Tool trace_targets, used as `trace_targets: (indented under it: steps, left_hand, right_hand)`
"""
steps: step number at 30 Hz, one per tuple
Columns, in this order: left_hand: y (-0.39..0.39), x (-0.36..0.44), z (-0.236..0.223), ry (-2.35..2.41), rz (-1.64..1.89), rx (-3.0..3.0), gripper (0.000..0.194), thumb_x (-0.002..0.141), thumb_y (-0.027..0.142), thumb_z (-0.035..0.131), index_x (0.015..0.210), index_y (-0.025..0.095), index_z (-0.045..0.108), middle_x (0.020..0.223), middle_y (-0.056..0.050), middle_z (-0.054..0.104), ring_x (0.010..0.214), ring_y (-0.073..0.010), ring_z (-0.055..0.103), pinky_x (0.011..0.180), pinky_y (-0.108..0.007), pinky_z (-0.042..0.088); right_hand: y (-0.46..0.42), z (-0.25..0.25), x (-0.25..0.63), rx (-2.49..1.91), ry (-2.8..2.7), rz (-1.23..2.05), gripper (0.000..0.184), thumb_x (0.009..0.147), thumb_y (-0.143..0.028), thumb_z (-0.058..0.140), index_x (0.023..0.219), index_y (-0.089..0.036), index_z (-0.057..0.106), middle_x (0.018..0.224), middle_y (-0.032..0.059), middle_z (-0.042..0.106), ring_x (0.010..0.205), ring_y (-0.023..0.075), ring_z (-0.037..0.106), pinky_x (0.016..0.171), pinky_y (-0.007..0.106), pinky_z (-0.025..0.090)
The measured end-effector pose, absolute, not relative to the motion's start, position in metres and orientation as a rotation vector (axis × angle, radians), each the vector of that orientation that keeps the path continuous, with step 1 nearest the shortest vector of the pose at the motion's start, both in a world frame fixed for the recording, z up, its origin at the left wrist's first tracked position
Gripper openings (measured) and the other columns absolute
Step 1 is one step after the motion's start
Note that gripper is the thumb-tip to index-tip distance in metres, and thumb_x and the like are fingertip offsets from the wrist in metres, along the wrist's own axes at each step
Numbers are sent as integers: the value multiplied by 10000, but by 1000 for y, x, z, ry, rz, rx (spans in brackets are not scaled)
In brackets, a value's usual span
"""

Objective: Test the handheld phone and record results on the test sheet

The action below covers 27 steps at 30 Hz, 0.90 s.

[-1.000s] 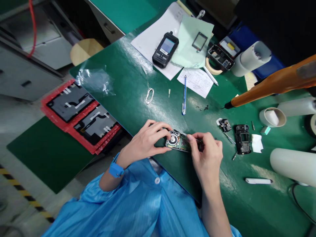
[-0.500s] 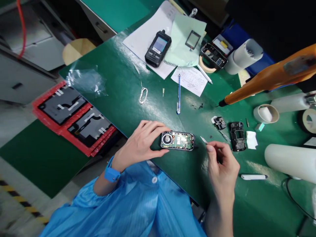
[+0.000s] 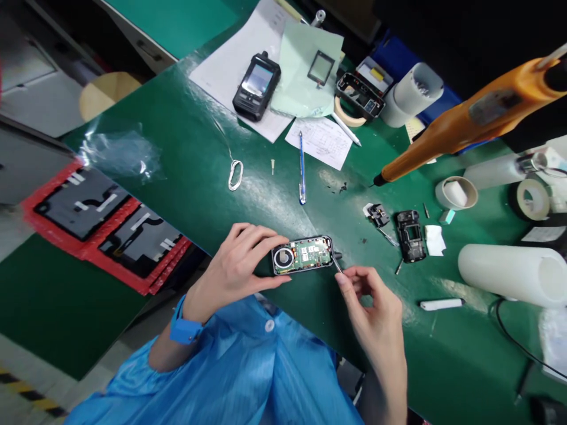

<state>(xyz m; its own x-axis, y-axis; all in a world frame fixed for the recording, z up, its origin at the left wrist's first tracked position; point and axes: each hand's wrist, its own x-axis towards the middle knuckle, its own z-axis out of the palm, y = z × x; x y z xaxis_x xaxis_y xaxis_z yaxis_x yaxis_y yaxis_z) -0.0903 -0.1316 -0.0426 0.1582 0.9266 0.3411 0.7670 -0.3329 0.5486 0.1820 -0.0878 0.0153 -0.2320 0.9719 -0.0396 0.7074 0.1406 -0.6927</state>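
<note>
My left hand grips the speaker end of an opened two-way radio, fingers on its far side and thumb on the near side. The radio lies face up, with its green circuit board and round speaker exposed and a stubby black antenna at the right. Pinched in my right hand are thin metal tweezers. Their tip reaches the antenna end of the radio's board; whether it grips anything there is too small to tell. A black housing and a small black module lie to the right.
An orange electric screwdriver hangs over the right side. Behind are an assembled radio, papers and a blue pen. A white roll and a white-handled tool lie at right; red-wrapped panels sit left.
My right hand has moved left, bringing the tweezers from beside the radio to its antenna end. My left hand still holds the radio, now slightly tilted. The whole view has shifted.
</note>
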Motion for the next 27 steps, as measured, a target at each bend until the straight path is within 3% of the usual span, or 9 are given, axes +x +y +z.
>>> trace_targets:
  steps: [4,7,9,12,20,27]
  left_hand:
    - [-133,-81,-37,1582,931,2177,523,1032,608,779,1318,192,638,998,-42,774,885,-243,691,956,-453,497]
    - [-131,-70,-35,1558,1013,2146,240,1132,433,677,1201,204,659,828,28,695,751,-184,638,899,-405,494]
    - [-127,-62,-35,1579,1071,2111,93,1155,297,634,1155,209,664,868,16,719,777,-173,664,876,-379,498]
    - [-119,-51,-35,1599,1123,2066,58,1152,221,628,1172,201,678,1020,-33,774,909,-185,728,867,-358,521]
    - [-102,-40,-39,1563,1111,1935,145,1150,218,625,1273,196,699,1194,-76,788,1082,-233,767,951,-384,591]
    - [-97,-42,-41,1482,1047,1880,147,1150,214,644,1286,213,699,1227,-55,798,1133,-233,756,946,-377,546]
  right_hand:
    - [-94,11,175,-1632,-2044,687,403,1136,-585,633,932,-245,701,725,-20,702,563,133,618,559,244,508]
    - [-94,11,170,-1584,-2170,460,405,1175,-559,578,951,-243,698,736,-22,690,545,126,588,551,252,459]
    - [-91,13,167,-1545,-2248,315,390,1200,-515,546,963,-241,689,768,-15,706,549,124,594,550,259,431]
    - [-88,15,162,-1521,-2331,126,385,1225,-463,510,959,-237,672,828,2,733,584,129,628,544,274,393]
    - [-84,17,156,-1486,-2449,-136,405,1241,-425,471,937,-234,658,814,8,712,580,144,607,524,327,293]
    - [-80,18,157,-1455,-2486,-155,403,1238,-410,490,917,-225,651,790,5,699,563,144,584,527,342,256]
